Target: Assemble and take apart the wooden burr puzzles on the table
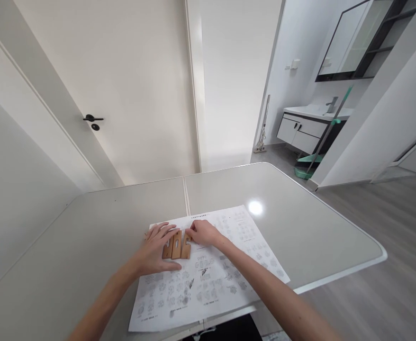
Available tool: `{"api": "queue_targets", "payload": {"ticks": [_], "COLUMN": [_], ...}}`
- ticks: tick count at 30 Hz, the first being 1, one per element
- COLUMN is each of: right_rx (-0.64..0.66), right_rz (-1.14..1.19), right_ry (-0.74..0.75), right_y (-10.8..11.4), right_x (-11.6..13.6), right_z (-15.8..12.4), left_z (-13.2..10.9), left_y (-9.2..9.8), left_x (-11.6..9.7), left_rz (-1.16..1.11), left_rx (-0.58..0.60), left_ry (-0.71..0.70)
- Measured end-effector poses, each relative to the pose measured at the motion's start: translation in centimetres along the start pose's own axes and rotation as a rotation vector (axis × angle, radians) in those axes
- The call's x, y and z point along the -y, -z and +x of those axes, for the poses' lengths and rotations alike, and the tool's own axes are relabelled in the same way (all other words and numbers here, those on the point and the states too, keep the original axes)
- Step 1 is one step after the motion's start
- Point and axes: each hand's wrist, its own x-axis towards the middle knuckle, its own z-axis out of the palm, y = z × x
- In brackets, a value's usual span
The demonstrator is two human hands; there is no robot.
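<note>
Three flat wooden pieces point(176, 254), side by side on far-left part of printed sheet point(238, 267); middle slotted, outer two notched. Probably light, stiff, sturdy, not very slippery; best held by long edges, away from cut-outs. Left hand point(154, 251) spread wide over sheet's left side, fingers near pieces' far ends, thumb apart, not clenched. Right hand point(203, 232) curled over sheet's middle, fingertips together at rightmost piece point(185, 252); grip hidden, cannot tell. Sheet thin, matte; table point(300, 222) under it smooth, glossy, round-cornered.
</note>
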Motion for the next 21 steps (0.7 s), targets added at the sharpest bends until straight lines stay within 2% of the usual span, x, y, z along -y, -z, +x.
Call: {"api": "queue_targets", "payload": {"ticks": [6,10,15,21], "right_rx": [-0.028,-0.037,-0.049,-0.198], "right_rz": [-0.034,0.030,0.163,0.407], "right_ry": [-0.016,0.055,0.164,0.172], "right_y": [-0.3,0.2,1.2,1.6], "right_x": [0.2,0.0,-1.6,-8.3], "right_z": [0.5,-0.7,-5.9,-14.1], "left_z": [0.9,1.2,0.5,-0.9], "left_y": [-1.0,-1.0,-1.0,-1.1], "left_x": [0.0,0.1,0.6,2.6], "left_rz": [-0.029,-0.040,-0.002,0.065], "left_rx": [-0.082,-0.089,-0.102,-0.175], "left_ry": [-0.020,-0.016,-0.011,-0.027]}}
